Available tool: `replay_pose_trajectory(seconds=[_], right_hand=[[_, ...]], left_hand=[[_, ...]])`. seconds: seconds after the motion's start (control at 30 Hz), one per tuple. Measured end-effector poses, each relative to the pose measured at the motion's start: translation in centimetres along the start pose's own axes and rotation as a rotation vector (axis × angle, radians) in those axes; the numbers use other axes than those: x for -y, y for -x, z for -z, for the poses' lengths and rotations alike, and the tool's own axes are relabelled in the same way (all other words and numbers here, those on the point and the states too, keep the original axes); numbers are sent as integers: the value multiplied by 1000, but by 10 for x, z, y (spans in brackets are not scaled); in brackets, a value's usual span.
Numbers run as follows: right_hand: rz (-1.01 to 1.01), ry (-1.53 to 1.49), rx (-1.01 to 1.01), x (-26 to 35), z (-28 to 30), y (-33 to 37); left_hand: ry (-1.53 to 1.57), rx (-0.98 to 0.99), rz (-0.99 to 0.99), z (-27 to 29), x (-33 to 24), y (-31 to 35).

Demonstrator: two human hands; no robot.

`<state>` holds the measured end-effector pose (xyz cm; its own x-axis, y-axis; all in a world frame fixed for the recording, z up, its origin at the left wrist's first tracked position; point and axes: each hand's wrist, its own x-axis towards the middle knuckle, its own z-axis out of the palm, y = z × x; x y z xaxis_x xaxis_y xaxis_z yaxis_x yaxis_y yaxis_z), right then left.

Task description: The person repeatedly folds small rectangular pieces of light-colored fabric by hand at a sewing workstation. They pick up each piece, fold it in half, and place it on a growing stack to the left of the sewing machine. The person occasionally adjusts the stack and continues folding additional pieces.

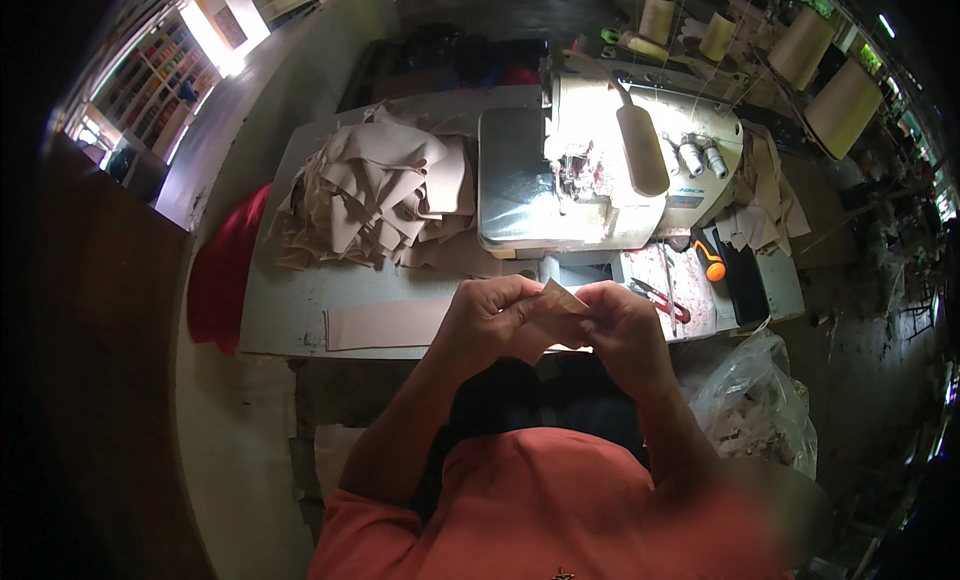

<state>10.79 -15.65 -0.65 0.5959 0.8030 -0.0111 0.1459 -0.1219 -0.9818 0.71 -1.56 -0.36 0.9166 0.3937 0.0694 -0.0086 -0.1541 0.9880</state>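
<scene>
Both my hands are raised at the table's front edge, pinching a small beige fabric piece (563,300) between them. My left hand (493,318) grips its left side, thumb and fingers together. On its right side, my right hand (622,325) is closed too. One corner of the cloth sticks up between the hands, and part hangs below. Just beyond stands a white sewing machine (690,215) with its lamp lighting the needle area. A flat beige fabric strip (385,323) lies on the table, left of my left hand.
A heap of beige fabric pieces (375,185) covers the table's left side. Right of my hands lie red-handled thread snips (668,305) and an orange-handled tool (714,270). Thread cones (843,108) stand at the far right. A clear plastic bag (755,405) of scraps hangs below.
</scene>
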Motion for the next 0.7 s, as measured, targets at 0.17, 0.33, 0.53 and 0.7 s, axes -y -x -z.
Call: replay_pose_trajectory(seconds=[0.17,0.33,0.53,0.7], right_hand=[[7,-27,-12,2,3,-2],[-17,-19,-70,18,7,-4],[562,295,-45,11,10,-8],[362,196,-56,22,-2,-10]], left_hand=[[-74,19,-15,-2,1,-1],[298,67,116,4,5,-2],[494,-92,167,7,6,-4],[487,-35,174,2,1,-1]])
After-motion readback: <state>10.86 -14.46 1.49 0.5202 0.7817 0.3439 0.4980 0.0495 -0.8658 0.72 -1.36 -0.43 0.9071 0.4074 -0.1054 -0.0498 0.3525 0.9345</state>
